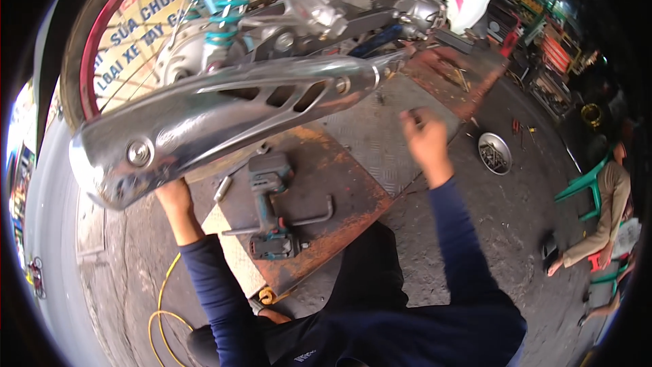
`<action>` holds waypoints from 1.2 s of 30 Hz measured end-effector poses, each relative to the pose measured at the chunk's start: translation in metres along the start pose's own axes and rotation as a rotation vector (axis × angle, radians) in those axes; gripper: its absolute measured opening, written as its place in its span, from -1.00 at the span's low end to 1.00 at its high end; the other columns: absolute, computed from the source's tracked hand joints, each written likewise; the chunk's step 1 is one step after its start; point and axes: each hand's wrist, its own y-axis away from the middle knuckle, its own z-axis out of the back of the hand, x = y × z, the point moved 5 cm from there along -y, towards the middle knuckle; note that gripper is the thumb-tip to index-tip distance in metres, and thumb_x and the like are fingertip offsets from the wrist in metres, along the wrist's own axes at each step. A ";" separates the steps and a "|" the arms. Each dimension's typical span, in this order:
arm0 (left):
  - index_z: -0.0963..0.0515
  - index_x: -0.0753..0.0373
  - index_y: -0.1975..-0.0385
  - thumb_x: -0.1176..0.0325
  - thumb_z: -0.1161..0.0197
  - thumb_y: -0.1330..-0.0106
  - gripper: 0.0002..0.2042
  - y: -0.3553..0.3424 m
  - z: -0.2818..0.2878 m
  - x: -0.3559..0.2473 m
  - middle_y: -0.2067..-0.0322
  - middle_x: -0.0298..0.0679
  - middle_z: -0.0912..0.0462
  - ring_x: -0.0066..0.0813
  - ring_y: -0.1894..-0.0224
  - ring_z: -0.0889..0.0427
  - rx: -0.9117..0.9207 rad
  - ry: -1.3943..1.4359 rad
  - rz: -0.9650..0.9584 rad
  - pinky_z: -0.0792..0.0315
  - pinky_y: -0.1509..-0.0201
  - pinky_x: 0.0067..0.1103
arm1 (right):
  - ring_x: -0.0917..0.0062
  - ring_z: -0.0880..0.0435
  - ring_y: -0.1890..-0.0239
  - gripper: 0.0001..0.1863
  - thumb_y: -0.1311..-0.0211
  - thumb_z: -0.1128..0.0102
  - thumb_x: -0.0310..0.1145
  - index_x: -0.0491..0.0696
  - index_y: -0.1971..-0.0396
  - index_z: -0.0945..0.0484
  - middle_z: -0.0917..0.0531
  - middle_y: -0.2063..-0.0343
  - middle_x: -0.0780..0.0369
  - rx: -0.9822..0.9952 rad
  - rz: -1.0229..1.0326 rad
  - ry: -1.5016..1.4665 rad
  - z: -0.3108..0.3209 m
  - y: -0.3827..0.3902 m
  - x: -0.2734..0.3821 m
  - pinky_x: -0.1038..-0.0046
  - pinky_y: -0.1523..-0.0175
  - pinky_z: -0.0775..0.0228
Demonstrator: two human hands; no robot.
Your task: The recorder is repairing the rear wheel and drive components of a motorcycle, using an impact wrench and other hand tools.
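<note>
A silver exhaust muffler (224, 112) with slotted vents runs along the motorcycle's side, in front of the rear wheel. My left hand (175, 198) holds it from below near its wide rear end; the fingers are hidden behind the metal. To the right, below the muffler's narrow front end, my right hand (428, 141) hangs in the air with its fingers curled together. Whether something small is between them, I cannot make out. Beneath the muffler, a cordless impact wrench (268, 204) lies on a rusty metal platform (353, 194), across a bent metal bar (312, 219).
A ratchet-like tool (227, 180) lies beside the impact wrench. Right of the platform, a metal bowl (494, 153) contains small parts. A yellow hose (161, 312) curls on the ground at lower left. Seated people and a green chair (584, 187) are at far right.
</note>
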 end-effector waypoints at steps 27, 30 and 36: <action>-0.42 0.31 -0.03 0.24 0.01 -0.34 -0.64 0.032 0.027 0.023 0.03 -0.07 -0.51 -0.24 -0.03 -0.44 0.033 -0.526 -0.149 -0.29 -0.13 -0.37 | 0.16 -0.57 0.12 -0.54 -0.02 -0.02 -0.55 0.10 0.01 -0.51 -0.59 0.19 0.01 0.234 0.031 0.957 0.095 -0.251 -0.159 0.20 0.02 -0.39; -0.41 0.31 -0.04 0.25 0.01 -0.34 -0.64 0.032 0.030 0.022 0.02 -0.07 -0.51 -0.24 -0.03 -0.44 0.027 -0.543 -0.154 -0.30 -0.13 -0.37 | 0.17 -0.56 0.10 -0.55 -0.03 0.01 -0.56 0.06 0.02 -0.52 -0.59 0.22 -0.02 0.276 0.038 0.966 0.095 -0.259 -0.159 0.22 0.03 -0.38; -0.39 0.32 -0.05 0.26 0.00 -0.34 -0.64 0.027 0.036 0.022 0.02 -0.07 -0.50 -0.24 -0.03 -0.45 0.006 -0.556 -0.162 -0.30 -0.14 -0.38 | 0.16 -0.55 0.10 -0.62 -0.05 0.03 -0.54 -0.03 0.08 -0.55 -0.59 0.23 -0.04 0.276 -0.047 0.888 0.094 -0.251 -0.156 0.25 0.02 -0.38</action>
